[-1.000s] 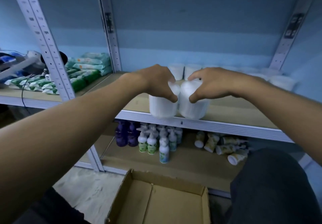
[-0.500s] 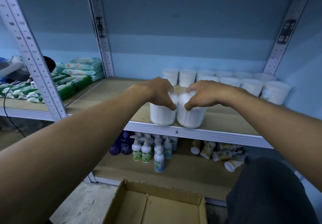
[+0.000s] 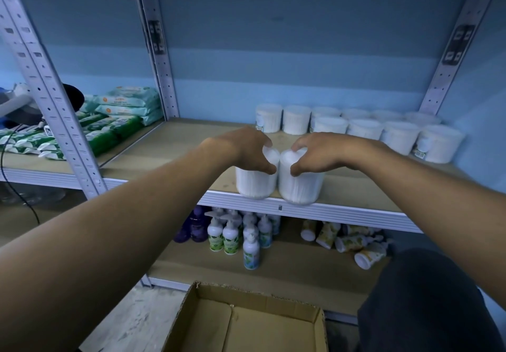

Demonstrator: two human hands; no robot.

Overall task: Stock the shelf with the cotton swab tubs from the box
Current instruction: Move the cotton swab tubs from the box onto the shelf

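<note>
A person reaches both arms toward a metal shelf (image 3: 164,143), each hand set from above on a clear cotton swab tub standing at the shelf's front edge. The left hand (image 3: 243,147) has its grip clamped over the lid of the left tub (image 3: 256,183), thumb down the near side and fingers curled over the far rim; the right hand (image 3: 317,151) holds the right tub (image 3: 299,187) in the same manner, its grip closed round the top. The two tubs stand upright and touch side by side, their bases at the grey metal lip of the shelf. Farther back and to the right on the same board, a stocked group of tubs (image 3: 364,128) stands in two rows against the blue wall (image 3: 273,36), well apart from the pair in hand. Packs of wipes (image 3: 120,116) lie stacked on the neighbouring shelf to the left. On the shelf below stand pump bottles (image 3: 232,234), with several tipped tubes (image 3: 347,239) lying to their right. An open cardboard box (image 3: 246,321) sits on the floor below the arms, its brown bottom bare where it shows, and a dark-clothed knee (image 3: 421,302) fills the lower right corner
</note>
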